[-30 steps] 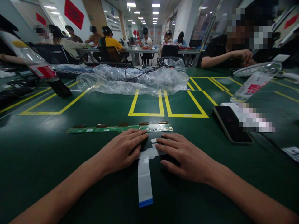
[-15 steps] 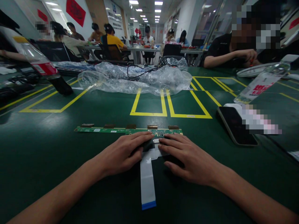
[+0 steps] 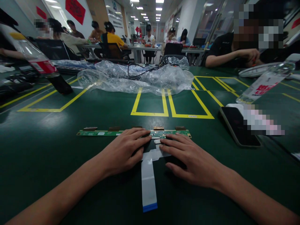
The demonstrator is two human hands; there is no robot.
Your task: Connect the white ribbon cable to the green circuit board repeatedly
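Observation:
A long, narrow green circuit board [image 3: 109, 133] lies crosswise on the dark green table, with brown tabs along its far edge. My left hand [image 3: 127, 150] lies palm down with fingers stretched over the middle of the board, covering part of it. My right hand [image 3: 185, 156] is also palm down, its fingers extended and apart. Its fingertips are beside the small white connector end of a white flat ribbon cable [image 3: 148, 184], just below the board. The cable runs toward me and ends in a blue strip. Whether the connector touches the board is hard to make out.
Crumpled clear plastic wrap [image 3: 140, 78] with a black cable lies beyond yellow tape outlines. A cola bottle [image 3: 45, 67] leans in view at left. At right are a phone [image 3: 241, 126] and a clear bottle [image 3: 264, 82]. A person in a black sleeve sits far right; others sit behind.
The circuit board has shifted to the right and now lies straighter. My left fingers have spread further over it. My right hand and the ribbon cable have barely moved.

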